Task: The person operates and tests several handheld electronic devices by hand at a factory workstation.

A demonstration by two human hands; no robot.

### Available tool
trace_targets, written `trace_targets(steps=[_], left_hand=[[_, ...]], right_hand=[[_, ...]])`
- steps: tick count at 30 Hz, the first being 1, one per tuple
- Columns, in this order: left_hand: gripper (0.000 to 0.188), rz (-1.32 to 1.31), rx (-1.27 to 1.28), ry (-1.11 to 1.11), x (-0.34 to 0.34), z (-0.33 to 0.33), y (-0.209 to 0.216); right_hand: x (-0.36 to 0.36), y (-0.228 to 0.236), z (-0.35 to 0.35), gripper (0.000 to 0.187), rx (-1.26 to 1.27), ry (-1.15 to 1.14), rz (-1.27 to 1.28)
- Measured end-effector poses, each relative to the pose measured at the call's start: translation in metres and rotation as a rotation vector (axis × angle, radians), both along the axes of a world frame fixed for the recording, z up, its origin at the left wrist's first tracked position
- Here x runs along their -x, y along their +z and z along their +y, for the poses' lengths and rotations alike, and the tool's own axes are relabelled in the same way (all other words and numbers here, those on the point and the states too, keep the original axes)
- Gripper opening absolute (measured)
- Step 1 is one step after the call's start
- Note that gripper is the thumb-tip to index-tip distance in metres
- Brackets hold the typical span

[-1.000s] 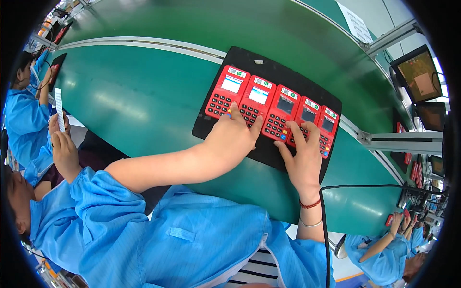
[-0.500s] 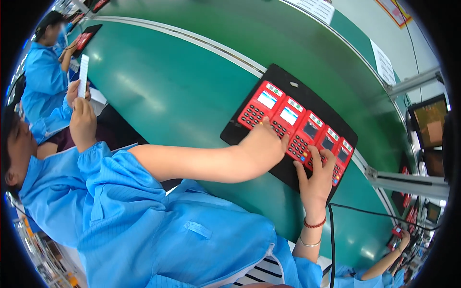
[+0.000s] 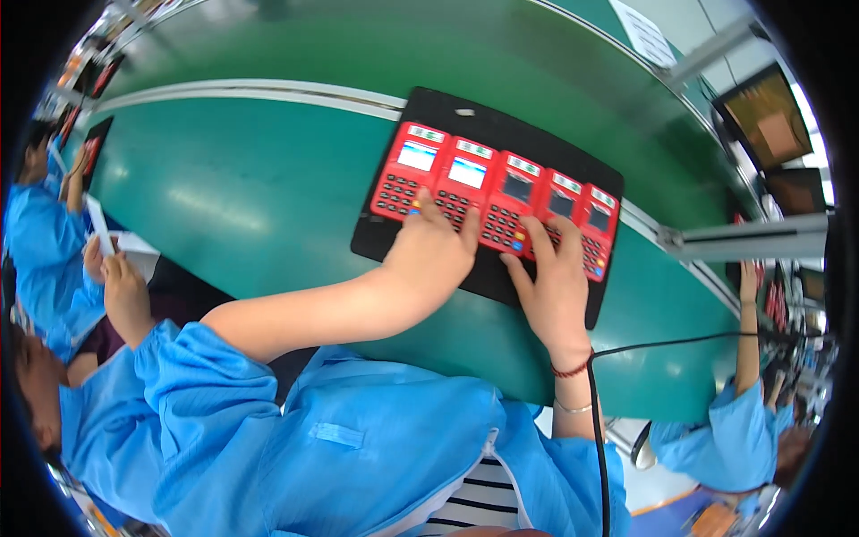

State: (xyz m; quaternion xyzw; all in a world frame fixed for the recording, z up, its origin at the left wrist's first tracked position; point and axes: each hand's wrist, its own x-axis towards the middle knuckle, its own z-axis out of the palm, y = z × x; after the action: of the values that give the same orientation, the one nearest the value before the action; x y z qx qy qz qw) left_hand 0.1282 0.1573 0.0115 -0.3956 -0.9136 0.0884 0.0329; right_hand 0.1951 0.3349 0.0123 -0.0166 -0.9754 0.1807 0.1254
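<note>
Several red card payment terminals lie side by side in a row on a black mat. The two leftmost have lit screens; the others look dark. My left hand reaches across from the left, index finger on the lower keys of the leftmost terminal and thumb at the keypad of its neighbour. Over the right part of the row, my right hand has its fingers spread, with fingertips on or just above the keypads there. It grips nothing. The hands cover some of the keys.
A green worktable carries the mat, with a metal rail behind. A black cable passes by my right wrist. To the left a co-worker sits, and nearby hands hold a white strip. Another person works at right.
The view has turned, so the row of terminals appears further left and more level. Both hands stay over the same terminals, with only slight finger movement.
</note>
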Motion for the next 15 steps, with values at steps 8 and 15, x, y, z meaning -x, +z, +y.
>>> trace_targets(steps=[8,15], left_hand=[[0.049,-0.419,-0.35,-0.185,0.014,-0.022,0.051],[0.026,-1.899,-0.968,-0.651,-0.021,-0.019,0.136]], right_hand=[[-0.012,-0.012,0.006,0.046,0.067,-0.033,0.06],[-0.034,-0.013,0.029,0.03,0.212,-0.13,0.298]])
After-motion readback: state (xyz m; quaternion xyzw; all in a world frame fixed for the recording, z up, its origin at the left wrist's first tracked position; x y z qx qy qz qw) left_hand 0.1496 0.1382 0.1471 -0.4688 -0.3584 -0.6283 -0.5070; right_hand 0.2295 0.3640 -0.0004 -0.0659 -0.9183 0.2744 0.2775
